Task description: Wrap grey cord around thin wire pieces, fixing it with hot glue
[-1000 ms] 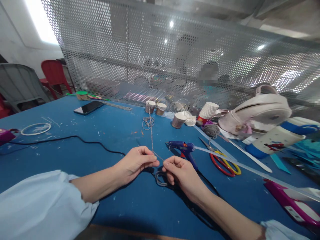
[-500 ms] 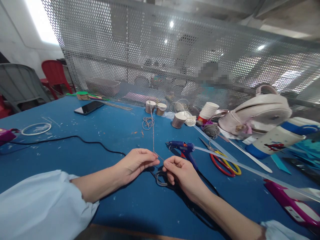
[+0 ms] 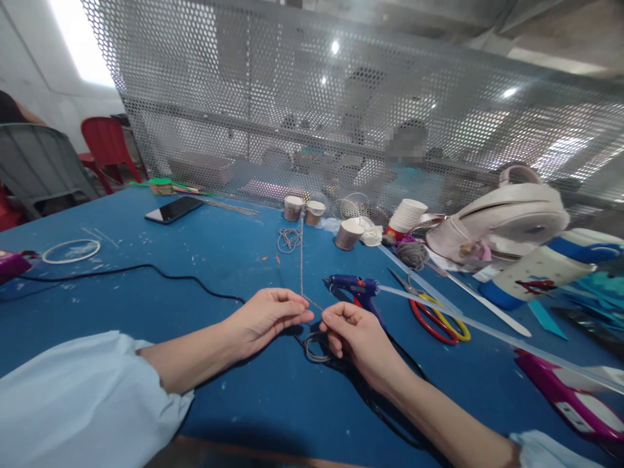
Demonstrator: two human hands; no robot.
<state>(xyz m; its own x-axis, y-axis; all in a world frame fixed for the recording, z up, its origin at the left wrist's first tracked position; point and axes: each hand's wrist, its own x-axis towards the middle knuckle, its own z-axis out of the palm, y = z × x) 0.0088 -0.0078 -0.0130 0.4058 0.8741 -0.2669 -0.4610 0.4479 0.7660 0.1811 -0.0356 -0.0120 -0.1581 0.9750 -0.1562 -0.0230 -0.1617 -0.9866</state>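
A thin twisted grey cord (image 3: 301, 260) runs up from my fingers toward the cups at the back of the table. My left hand (image 3: 270, 320) pinches it between thumb and fingertips where it bends. A short slanting length leads from there to my right hand (image 3: 355, 337), closed with thumb and index finger on the cord. A grey looped coil (image 3: 316, 348) lies against the curled fingers of my right hand; whether it is gripped is hard to see. Just behind the right hand lies a blue glue gun (image 3: 351, 285), with a clear glue stick in its back end.
Red and yellow scissors (image 3: 433, 315) lie right of the glue gun. A phone (image 3: 174, 210), a white ring (image 3: 71, 251) and a black cable (image 3: 146, 266) are left. Paper cups (image 3: 348, 235), grey yarn (image 3: 413, 252) and a pale bag (image 3: 507, 218) stand before a perforated metal screen (image 3: 292, 97).
Both hands stay almost in place, shifting very slightly right. The upright cord has swung a little to the right. A person's arm has appeared above the grey chair at far left.
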